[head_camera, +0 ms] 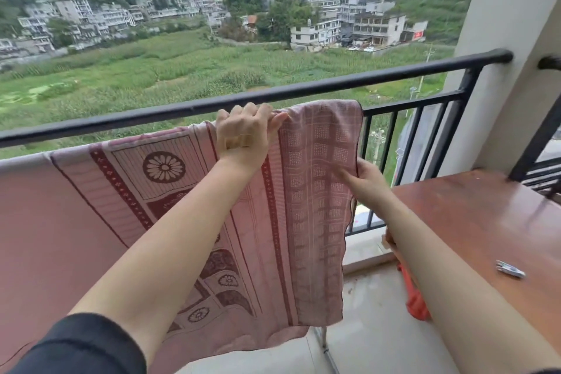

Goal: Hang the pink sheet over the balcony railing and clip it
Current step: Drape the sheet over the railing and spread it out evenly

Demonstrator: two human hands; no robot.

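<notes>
One pink sheet (pixel 315 191) — left hand (pixel 244 133) fingers curled over its top edge, right hand (pixel 368 182) fingers pinching its side edge. One clip (pixel 511 269) on tabletop (pixel 473 215).

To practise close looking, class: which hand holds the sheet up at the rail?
The left hand, with a plaster on its back, grips the pink sheet at its top fold by the railing; the right hand holds the side edge lower down.
</notes>
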